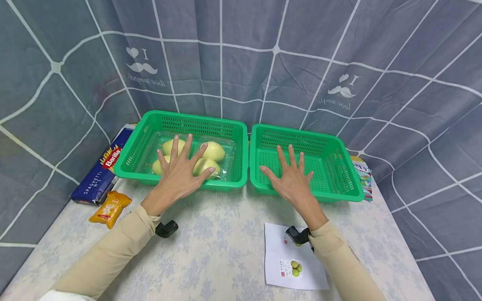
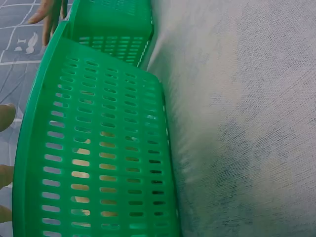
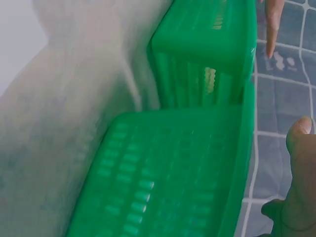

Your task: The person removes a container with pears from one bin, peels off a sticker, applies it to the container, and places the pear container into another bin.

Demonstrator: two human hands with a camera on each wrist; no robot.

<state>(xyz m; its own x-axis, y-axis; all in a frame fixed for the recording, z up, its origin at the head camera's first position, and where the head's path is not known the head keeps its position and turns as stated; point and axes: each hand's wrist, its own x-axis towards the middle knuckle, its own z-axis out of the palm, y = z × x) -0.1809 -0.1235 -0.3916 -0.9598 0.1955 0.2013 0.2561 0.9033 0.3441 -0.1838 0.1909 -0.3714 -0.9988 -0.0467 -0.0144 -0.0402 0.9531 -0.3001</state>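
**Two hands over two green baskets**

Over the left basket (image 1: 144, 142) the left hand (image 1: 180, 169) is held flat, with its fingers spread wide. It holds nothing. Right under it is a clear box of pears (image 1: 205, 156), which sits inside that basket. I cannot tell if the fingers touch the box or just float above it.

Beside it stands the right basket (image 1: 344, 175), and the two baskets touch. The right hand (image 1: 291, 177) is spread out flat over this one too, and pinches nothing. No fruit shows inside it.

So the pears look not yet lifted or moved; all of that seems left to do.

Near the baskets on the worktop (image 1: 218, 251) lie a blue spaghetti box (image 1: 101, 171), a small orange packet (image 1: 110, 207) and a white card (image 1: 290, 261) with little green fruit on it.
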